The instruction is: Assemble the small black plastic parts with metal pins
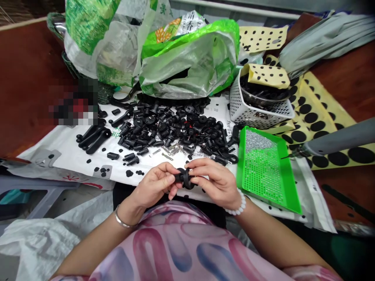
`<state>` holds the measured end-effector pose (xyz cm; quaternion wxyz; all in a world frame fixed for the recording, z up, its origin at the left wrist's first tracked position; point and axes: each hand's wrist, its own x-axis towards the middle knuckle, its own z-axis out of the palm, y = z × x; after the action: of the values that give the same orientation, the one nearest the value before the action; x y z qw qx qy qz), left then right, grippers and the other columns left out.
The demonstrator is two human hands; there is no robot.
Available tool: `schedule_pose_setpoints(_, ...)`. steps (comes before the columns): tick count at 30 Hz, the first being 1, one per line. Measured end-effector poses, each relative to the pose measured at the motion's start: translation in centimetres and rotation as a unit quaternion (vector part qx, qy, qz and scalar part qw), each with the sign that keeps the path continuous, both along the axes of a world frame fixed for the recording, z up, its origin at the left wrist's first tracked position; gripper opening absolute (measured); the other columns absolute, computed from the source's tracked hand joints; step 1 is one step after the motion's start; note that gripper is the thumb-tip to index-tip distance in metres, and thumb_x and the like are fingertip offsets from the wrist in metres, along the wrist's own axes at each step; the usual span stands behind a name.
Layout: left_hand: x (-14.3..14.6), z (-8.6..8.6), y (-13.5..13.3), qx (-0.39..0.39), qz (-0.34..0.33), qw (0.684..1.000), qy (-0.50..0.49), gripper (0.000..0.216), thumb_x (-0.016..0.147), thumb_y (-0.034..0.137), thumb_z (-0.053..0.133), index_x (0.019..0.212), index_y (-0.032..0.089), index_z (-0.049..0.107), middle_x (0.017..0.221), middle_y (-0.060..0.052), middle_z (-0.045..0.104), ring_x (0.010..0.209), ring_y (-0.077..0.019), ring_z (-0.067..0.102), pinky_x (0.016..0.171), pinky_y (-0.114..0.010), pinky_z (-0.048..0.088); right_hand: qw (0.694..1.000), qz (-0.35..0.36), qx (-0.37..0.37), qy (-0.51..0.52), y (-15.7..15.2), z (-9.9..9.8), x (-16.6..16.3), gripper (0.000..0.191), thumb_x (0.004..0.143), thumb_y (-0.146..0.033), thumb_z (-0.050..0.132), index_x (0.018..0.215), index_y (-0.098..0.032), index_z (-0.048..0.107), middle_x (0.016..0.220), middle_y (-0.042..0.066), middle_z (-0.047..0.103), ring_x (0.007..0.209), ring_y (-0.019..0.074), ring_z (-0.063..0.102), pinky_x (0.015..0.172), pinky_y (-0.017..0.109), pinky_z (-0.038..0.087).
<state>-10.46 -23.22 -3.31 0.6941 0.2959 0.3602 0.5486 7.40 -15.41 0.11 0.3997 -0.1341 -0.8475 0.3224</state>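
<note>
Pinching with fingers (202,170), left hand (155,186) and right hand (218,185) hold a black part (186,181), long axis sideways, stub (177,177) leftward.

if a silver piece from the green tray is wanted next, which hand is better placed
Probably the right hand: it is nearer the green tray, which lies on that side. The left hand is farther off and, with both on the black part, might hold it alone.
</note>
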Motion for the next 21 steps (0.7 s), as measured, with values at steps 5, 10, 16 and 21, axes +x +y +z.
schedule_pose_setpoints(5, 0.0, 0.6, -0.3, 0.001, 0.005, 0.991, 0.134, 0.024, 0.075, 0.030, 0.066, 0.087, 0.013, 0.055, 0.060, 0.001, 0.061, 0.048, -0.0064, 0.054, 0.048, -0.017, 0.045, 0.999, 0.023, 0.012, -0.026, 0.0, -0.8, -0.2, 0.013, 0.084, -0.011, 0.053, 0.091, -0.016, 0.062, 0.095, 0.012, 0.065, 0.086, 0.0171, 0.064, 0.074, 0.029, 0.054)
schedule_pose_setpoints(10, 0.3, 0.1, 0.5, -0.006, 0.032, 0.997, 0.073, 0.028, 0.073, 0.035, 0.067, 0.086, 0.015, 0.051, 0.060, 0.001, 0.062, 0.046, -0.0071, 0.053, 0.044, -0.017, 0.043, 0.999, -0.013, 0.016, -0.042, 0.7, -0.4, -0.4, 0.015, 0.087, -0.018, 0.051, 0.100, -0.018, 0.059, 0.095, 0.010, 0.065, 0.088, 0.0171, 0.063, 0.077, 0.030, 0.053)
schedule_pose_setpoints(16, 0.8, -0.4, 0.9, -0.015, 0.030, 0.998, 0.053, 0.030, 0.072, 0.035, 0.068, 0.085, 0.015, 0.050, 0.058, 0.002, 0.062, 0.045, -0.0074, 0.053, 0.043, -0.018, 0.043, 0.974, 0.032, 0.144, -0.174, 1.5, 0.2, 0.0, 0.034, 0.090, -0.035, 0.047, 0.115, -0.014, 0.054, 0.098, 0.012, 0.062, 0.083, 0.0182, 0.062, 0.069, 0.028, 0.052)
schedule_pose_setpoints(21, 1.1, -0.4, 0.9, 0.002, 0.025, 0.995, 0.092, 0.029, 0.073, 0.035, 0.068, 0.085, 0.015, 0.051, 0.054, 0.003, 0.059, 0.045, -0.0066, 0.052, 0.045, -0.017, 0.043, 0.962, -0.072, 0.092, -0.246, 1.2, -0.3, 0.2, 0.043, 0.091, -0.049, 0.039, 0.089, -0.014, 0.063, 0.064, 0.005, 0.060, 0.056, 0.0143, 0.057, 0.053, 0.024, 0.045)
